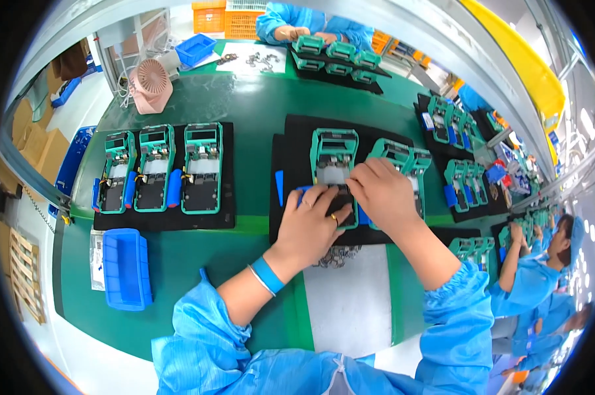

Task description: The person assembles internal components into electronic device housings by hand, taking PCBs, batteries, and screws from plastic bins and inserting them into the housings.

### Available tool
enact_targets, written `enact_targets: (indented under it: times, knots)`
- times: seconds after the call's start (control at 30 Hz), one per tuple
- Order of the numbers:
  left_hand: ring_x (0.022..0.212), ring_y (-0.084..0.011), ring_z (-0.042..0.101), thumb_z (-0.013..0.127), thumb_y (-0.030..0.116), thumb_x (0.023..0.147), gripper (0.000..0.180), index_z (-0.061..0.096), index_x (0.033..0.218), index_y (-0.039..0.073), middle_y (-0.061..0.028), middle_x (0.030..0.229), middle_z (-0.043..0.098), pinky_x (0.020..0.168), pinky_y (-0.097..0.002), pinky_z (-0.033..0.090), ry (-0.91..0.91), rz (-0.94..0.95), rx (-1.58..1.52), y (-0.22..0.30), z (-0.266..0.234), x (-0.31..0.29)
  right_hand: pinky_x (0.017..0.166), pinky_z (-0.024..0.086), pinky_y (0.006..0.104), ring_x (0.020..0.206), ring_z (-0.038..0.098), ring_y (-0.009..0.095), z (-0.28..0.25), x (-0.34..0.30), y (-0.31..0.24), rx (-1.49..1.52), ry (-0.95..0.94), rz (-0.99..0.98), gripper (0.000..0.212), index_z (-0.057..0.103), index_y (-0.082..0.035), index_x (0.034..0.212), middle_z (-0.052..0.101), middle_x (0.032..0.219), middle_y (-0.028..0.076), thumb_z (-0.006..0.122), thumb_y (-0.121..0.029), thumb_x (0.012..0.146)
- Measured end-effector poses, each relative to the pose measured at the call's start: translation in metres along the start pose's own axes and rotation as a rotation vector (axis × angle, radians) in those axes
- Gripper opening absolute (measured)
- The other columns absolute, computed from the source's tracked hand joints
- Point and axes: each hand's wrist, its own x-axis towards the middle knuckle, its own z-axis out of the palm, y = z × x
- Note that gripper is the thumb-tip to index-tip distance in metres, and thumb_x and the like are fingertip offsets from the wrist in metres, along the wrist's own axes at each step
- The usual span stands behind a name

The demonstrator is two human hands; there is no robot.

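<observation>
The left hand [314, 224] and right hand [384, 194] have bent fingers over the lower half of one green case [334, 155]; I cannot tell whether either grips a part. This case lies beneath their fingertips on the black mat [297, 148]. On the mat's right, two similar cases [393, 153]; left of it, three units [154, 176], one blue bin [128, 299]

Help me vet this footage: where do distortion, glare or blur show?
Head view: fisheye bends the yellow panel, corners go black; same view: white lights glare near the right rim; same view: left hand and right hand look fairly sharp, distant co-workers softer.
</observation>
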Motion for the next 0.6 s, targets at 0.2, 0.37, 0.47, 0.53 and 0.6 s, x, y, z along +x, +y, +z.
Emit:
enact_targets:
  times: [0.2,0.37,0.47,0.53,0.6]
  knots:
    - [0.129,-0.0286,0.046,0.083,0.024,0.072,0.049,0.074,0.121,0.021,-0.0075,0.133,0.059,0.104,-0.0454,0.037,-0.008,0.052,0.039,-0.011,-0.008,0.016,0.071,0.055,0.0408,0.084,0.064,0.032,-0.027,-0.127,-0.036,0.451,-0.22,0.302,0.009,0.07,-0.008,0.095,0.066,0.092,0.009,0.072,-0.011,0.086]
    - [0.131,-0.0302,0.045,0.081,0.026,0.077,0.05,0.07,0.126,0.017,-0.0089,0.135,0.057,0.107,-0.0496,0.035,-0.034,0.071,0.03,-0.009,-0.011,0.018,0.078,0.056,0.041,0.091,0.065,0.032,-0.001,-0.155,-0.06,0.622,-0.193,0.459,0.019,0.071,-0.009,0.104,0.065,0.096,0.011,0.069,-0.004,0.086]
    - [0.133,-0.0319,0.044,0.079,0.027,0.08,0.052,0.067,0.129,0.013,-0.0112,0.136,0.055,0.109,-0.0517,0.034,-0.06,0.078,0.026,-0.002,-0.013,0.024,0.079,0.056,0.0411,0.091,0.066,0.031,0.009,-0.157,-0.058,0.505,-0.188,0.316,0.027,0.071,-0.01,0.107,0.064,0.096,0.009,0.068,-0.003,0.081]
    - [0.134,-0.032,0.044,0.078,0.027,0.081,0.051,0.067,0.128,0.013,-0.0118,0.136,0.055,0.11,-0.052,0.034,-0.037,0.097,-0.005,0.009,-0.012,0.033,0.078,0.057,0.0408,0.093,0.065,0.03,0.008,-0.158,-0.053,0.484,-0.204,0.263,0.027,0.07,-0.009,0.105,0.064,0.095,0.007,0.066,-0.004,0.079]
    - [0.134,-0.0329,0.045,0.078,0.028,0.081,0.052,0.066,0.129,0.013,-0.0136,0.137,0.055,0.11,-0.0518,0.034,-0.034,0.132,-0.017,0.021,-0.009,0.043,0.076,0.057,0.04,0.094,0.065,0.028,0.005,-0.164,-0.046,0.453,-0.236,0.24,0.022,0.069,-0.009,0.101,0.063,0.094,0.006,0.066,-0.006,0.079]
